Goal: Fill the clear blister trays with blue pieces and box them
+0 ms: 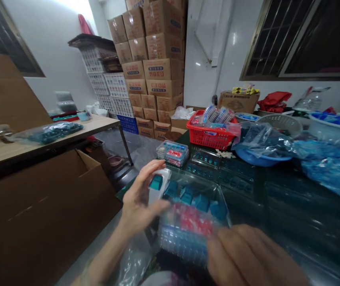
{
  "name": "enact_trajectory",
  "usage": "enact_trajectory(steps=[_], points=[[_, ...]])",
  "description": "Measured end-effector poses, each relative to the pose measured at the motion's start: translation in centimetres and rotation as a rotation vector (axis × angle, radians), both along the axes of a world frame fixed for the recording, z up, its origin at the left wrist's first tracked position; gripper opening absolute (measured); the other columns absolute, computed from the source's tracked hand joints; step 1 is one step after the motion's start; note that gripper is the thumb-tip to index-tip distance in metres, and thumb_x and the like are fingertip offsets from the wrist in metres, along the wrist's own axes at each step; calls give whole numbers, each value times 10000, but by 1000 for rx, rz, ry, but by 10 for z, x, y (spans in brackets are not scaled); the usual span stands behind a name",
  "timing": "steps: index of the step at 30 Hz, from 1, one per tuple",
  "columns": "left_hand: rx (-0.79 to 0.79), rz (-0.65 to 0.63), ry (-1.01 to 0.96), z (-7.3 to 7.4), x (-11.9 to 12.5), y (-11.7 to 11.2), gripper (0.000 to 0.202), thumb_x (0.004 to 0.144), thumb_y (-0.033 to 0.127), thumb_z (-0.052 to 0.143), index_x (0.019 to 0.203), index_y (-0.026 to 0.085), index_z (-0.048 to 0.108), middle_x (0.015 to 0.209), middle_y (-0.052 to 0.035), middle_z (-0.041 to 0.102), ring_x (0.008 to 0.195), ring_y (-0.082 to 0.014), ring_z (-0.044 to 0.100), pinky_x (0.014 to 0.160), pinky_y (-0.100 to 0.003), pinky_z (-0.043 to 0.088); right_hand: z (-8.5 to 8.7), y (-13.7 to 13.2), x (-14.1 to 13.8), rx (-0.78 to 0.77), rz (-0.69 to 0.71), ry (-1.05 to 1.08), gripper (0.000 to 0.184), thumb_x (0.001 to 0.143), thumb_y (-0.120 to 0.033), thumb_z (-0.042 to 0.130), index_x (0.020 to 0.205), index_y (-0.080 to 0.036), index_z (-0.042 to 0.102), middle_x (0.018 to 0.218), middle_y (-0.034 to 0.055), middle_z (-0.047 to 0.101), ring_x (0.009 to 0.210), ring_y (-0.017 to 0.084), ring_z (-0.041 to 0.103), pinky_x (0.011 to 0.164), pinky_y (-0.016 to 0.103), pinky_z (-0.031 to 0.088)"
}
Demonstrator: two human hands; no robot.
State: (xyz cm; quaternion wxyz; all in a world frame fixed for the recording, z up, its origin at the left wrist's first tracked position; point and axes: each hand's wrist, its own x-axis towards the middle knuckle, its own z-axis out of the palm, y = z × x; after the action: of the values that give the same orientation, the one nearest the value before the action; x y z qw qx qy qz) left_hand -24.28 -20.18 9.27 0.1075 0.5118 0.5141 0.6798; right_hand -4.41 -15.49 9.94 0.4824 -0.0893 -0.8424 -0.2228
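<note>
The left hand [140,198] is curled round a white-and-teal piece [158,186] at the far rim of a clear plastic clamshell tray [193,216], while the right hand [250,256] lies over the tray's near edge, its grip too blurred to be told. The tray appears to be held up above a clear plastic bag [134,264], so it could be dropped if either hold were loosened, and the teal blocks [201,202] inside could be spilled if it were tilted too far. Red-and-blue packets [187,226] are packed in its near half. Beyond it, wrapped packets are heaped in a red plastic basket [210,133], red and teal pieces are held in a clear lidded box [172,153], and blue pieces are piled in a white plastic tub [333,127].
</note>
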Motion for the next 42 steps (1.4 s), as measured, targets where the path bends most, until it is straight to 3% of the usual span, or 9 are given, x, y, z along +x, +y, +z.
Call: enact_trajectory(steps=[6,10,20,24,27,30,33,36,42], points=[[-208,105,76,20,3,-2,347,647,199,634,991,223,600,866,-16,604,725,-150,529,676,-220,401,35,16,17,-392,27,-52,22,709,-191,569,716,-203,553,675,-5,560,628,125,521,548,251,396],[-396,-84,-14,16,6,4,327,675,234,610,997,179,584,648,-6,584,562,-117,506,515,-194,384,40,40,12,-805,13,9,74,728,-219,545,660,-192,553,586,-23,518,515,87,471,486,213,386],[-933,-369,-161,-23,-18,38,187,674,307,602,724,129,575,429,5,508,295,-72,386,287,-163,212,-45,119,-16,-1766,92,-147,230,694,-359,532,669,-139,594,457,-43,422,368,50,323,336,187,240],[-826,-161,242,-36,-31,41,168,606,293,655,711,165,629,450,5,496,394,-100,419,399,-195,322,-62,116,-19,-1611,64,-193,235,713,-336,503,582,-154,572,506,-22,491,449,78,417,428,210,313],[-675,-43,530,-37,-29,40,328,613,291,638,926,192,626,803,-69,579,711,-196,529,645,-271,416,-68,114,-21,-1500,7,-251,178,715,-302,497,638,-173,593,606,-2,572,552,117,498,493,227,348],[-611,-242,610,-30,-15,40,459,649,271,603,1096,189,540,1104,-110,493,1012,-273,443,870,-371,330,-74,114,-21,-1438,-41,-310,164,731,-291,483,677,-184,596,644,1,589,568,120,506,507,229,349],[-569,-470,483,-27,1,44,695,475,316,735,1122,177,522,1193,-134,450,1152,-340,316,962,-426,189,-81,110,-20,-1330,-102,-283,166,745,-312,480,712,-191,590,672,3,575,597,122,499,538,234,355],[-599,-589,383,-35,8,49,890,282,354,787,1116,183,528,1213,-149,446,1172,-394,269,974,-466,82,-87,102,-20,-1206,-205,-215,175,773,-306,452,732,-194,580,707,11,552,643,131,495,577,245,359],[-674,-682,566,-42,5,57,904,387,416,749,1210,200,444,1164,-145,477,1071,-380,383,939,-483,146,-90,98,-19,-1171,-242,-56,201,816,-297,406,809,-178,569,759,29,553,675,137,500,605,254,372]])
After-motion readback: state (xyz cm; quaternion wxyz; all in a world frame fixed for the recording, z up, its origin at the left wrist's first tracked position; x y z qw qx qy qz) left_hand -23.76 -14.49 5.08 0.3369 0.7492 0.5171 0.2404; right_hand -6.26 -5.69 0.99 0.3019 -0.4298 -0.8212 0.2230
